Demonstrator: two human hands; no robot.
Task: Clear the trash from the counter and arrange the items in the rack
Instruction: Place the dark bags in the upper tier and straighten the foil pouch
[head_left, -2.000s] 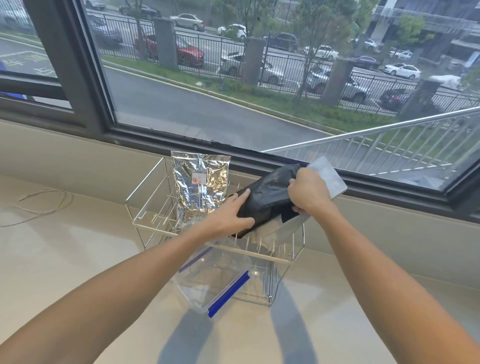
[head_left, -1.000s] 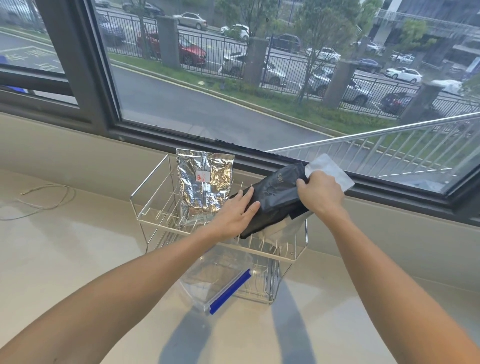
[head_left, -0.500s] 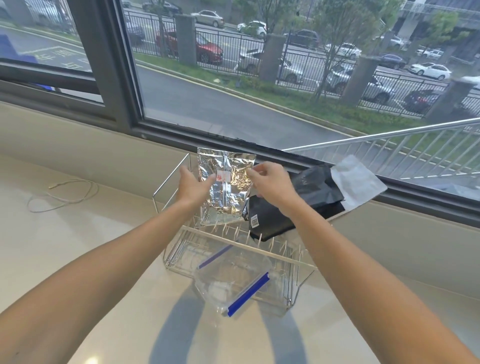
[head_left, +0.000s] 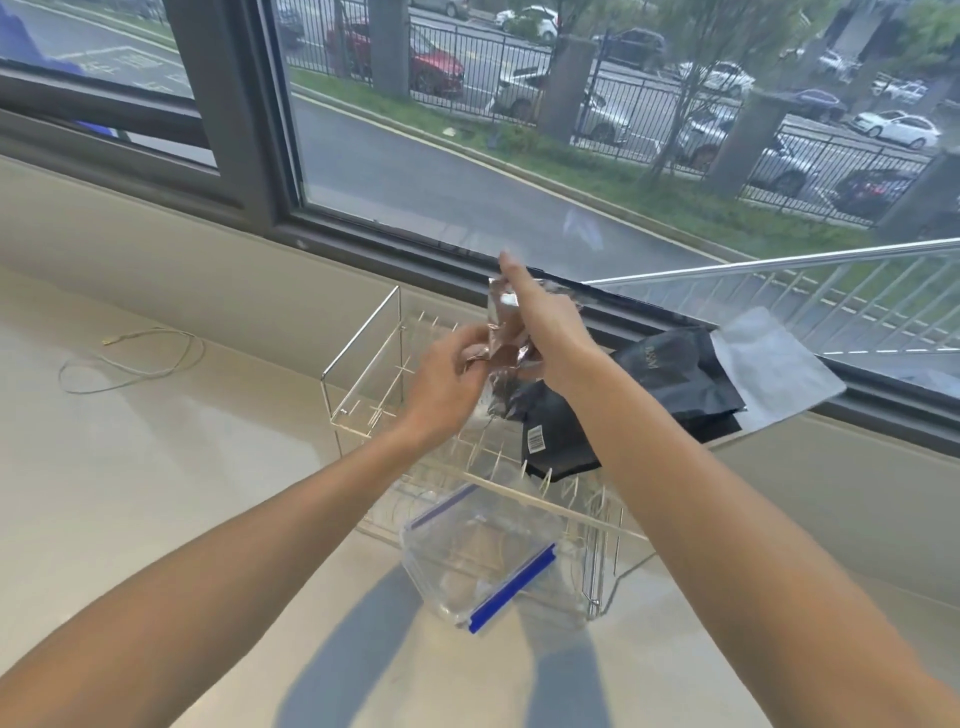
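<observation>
Silver foil pouch (head_left: 506, 332), crinkled and blurred, held above the rack between both hands. Left hand (head_left: 449, 382): fingers curled and pinching the pouch's lower left part. Right hand (head_left: 543, 325): laid against the pouch's right side with the index finger stretched straight up past its top edge; the other fingers are hidden behind the foil, so whether they grip it cannot be told.

Wire rack (head_left: 363, 364): clear-and-chrome frame with upright prongs, standing on the counter (head_left: 182, 493) close to the window ledge.

Black pouch (head_left: 649, 395): lying tilted in the rack's rear right part, its upper end resting toward the window frame; white barcode label near its lower left corner.

White frosted pouch (head_left: 774, 369): tucked behind and to the right of the black pouch, overlapping it, its upper end leaning across the window frame.

Clear zip bag (head_left: 483, 556): blue seal strips on two edges, sitting at the rack's front, its near edge sticking out onto the counter.

Thin pale cord (head_left: 130, 358): looped on the counter, well to the left of the rack.

Window (head_left: 467, 156): dark frame, street and parked cars beyond.
</observation>
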